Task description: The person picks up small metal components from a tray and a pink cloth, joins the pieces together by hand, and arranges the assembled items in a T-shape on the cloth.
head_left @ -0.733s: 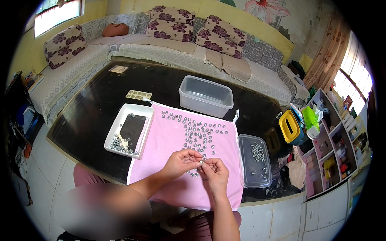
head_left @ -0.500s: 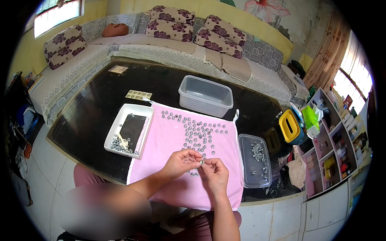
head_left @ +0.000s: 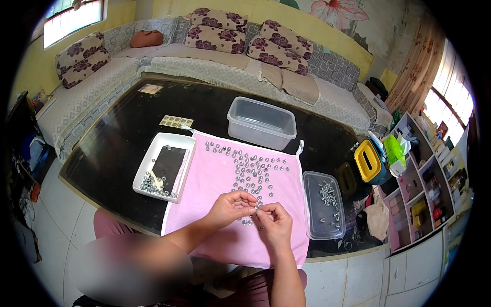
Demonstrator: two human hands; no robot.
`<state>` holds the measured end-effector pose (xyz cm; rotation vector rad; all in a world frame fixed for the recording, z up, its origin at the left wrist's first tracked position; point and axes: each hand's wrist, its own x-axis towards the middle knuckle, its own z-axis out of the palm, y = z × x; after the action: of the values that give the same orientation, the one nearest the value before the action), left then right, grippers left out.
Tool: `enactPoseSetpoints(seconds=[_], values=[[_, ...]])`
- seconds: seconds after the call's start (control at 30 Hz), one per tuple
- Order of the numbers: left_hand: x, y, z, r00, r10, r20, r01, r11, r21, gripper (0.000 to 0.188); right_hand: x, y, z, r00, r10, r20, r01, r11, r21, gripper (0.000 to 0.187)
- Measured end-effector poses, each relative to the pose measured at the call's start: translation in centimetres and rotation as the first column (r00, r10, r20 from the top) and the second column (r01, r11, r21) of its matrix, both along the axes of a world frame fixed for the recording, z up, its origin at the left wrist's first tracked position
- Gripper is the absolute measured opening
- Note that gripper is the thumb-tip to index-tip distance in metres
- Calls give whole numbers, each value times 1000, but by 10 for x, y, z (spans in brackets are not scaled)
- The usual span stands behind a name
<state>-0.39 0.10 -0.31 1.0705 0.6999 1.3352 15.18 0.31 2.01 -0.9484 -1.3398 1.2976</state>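
Small silver fastener [head_left: 257,207] pinched between two hands above a pink cloth [head_left: 220,245]

Through the head camera, from far off, I looked down on a person seated at a glossy black desk [head_left: 102,169]. Printing showed on a pale sheet of small squares [head_left: 176,121], lying near the cloth's far left corner; its marks were too small for me to make out.

The person's left hand [head_left: 223,210] and right hand [head_left: 276,225] were together above the near half of the cloth. The fastener was right at the tips, where the fingers of both hands were closed on it in a pinch. They covered most of it, so I could not tell its exact shape.

Beyond the fingers, many silver metal pieces [head_left: 242,165] stood on the cloth in loose rows, and a few more sat just below the hands. On the left, a white tray [head_left: 153,194] overlapped the cloth's edge, with small ring-like nuts [head_left: 148,183] gathered mostly in its near end. On the right, beside the cloth, a clear shallow lid [head_left: 314,204] held a scattered heap of screws [head_left: 328,193]. A clear plastic tub [head_left: 258,134] stood at the cloth's far edge. Farther right was a blue-green box with a yellow top [head_left: 371,159], and a patterned sofa [head_left: 189,67] curved around the desk's far side.
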Motion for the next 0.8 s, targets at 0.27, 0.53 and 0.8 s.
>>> enactPoseSetpoints(seconds=[0.27, 0.53, 0.8], values=[[0, 1, -1, 1000, -10, -1, 10, 1000, -6, 23, 4, 3, -4, 997, 60, -42, -62, 998, -24, 7], [1, 1, -3, 1000, -23, -16, 22, 1000, -15, 22, 6, 5, -5, 986, 103, -129, -110, 992, -54, 6], [2, -1, -1, 999, -4, -54, 3, 1000, -6, 21, 5, 5, -7, 971, 91, -223, -125, 982, -144, 5]])
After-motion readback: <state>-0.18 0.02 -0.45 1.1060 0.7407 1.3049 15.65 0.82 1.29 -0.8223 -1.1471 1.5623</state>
